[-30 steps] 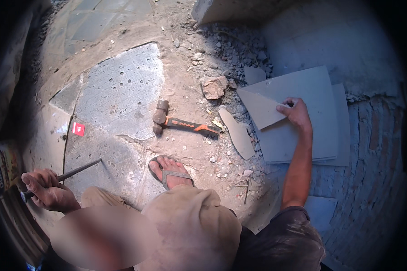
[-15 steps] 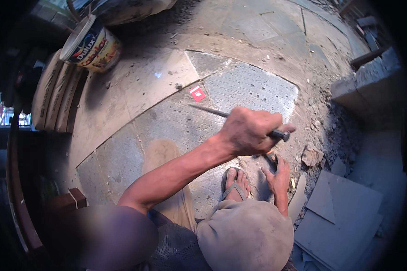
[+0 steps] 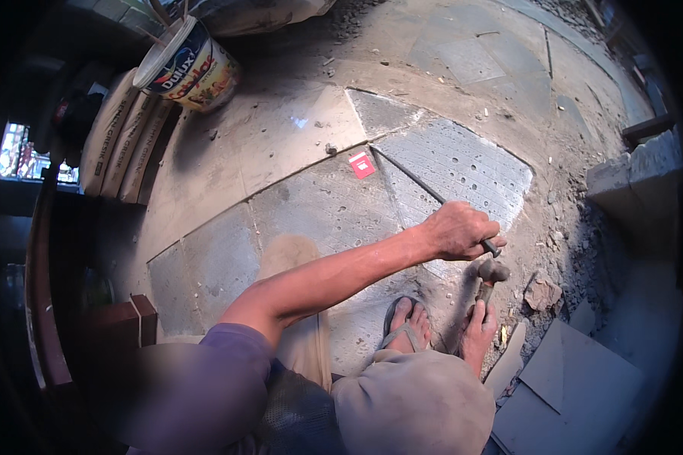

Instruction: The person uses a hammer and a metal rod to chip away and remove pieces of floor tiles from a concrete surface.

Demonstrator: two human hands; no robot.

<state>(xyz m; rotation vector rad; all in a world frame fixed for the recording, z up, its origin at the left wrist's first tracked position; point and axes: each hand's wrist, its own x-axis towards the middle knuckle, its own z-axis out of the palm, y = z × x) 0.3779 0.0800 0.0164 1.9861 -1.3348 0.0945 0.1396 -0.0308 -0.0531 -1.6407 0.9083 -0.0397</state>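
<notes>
My left hand [image 3: 463,231] is wrapped round a long dark metal chisel [image 3: 408,175] near its struck end. The chisel slopes to the far left, its point at the corner where the grey stone slabs [image 3: 463,171] meet. Below its struck end, my right hand [image 3: 478,331] grips a hammer [image 3: 493,271] by the handle. The hammer's head is close to the chisel's end; whether they touch I cannot tell. A small red packet [image 3: 362,164] lies on the slab just left of the chisel's point. My sandalled foot [image 3: 408,322] stands on the slabs near my right hand.
A paint bucket [image 3: 197,72] with sticks in it stands at the far left beside stacked brown boxes [image 3: 125,144]. On the right are rubble, a stone lump [image 3: 542,292], a concrete block [image 3: 634,178] and loose grey tiles [image 3: 592,379]. A reddish-brown block [image 3: 140,318] sits at left.
My left hand has turned the chisel, bringing its point to the joint between slabs. The hammer's head has come up into view near the chisel's struck end. The whole view has shifted slightly.
</notes>
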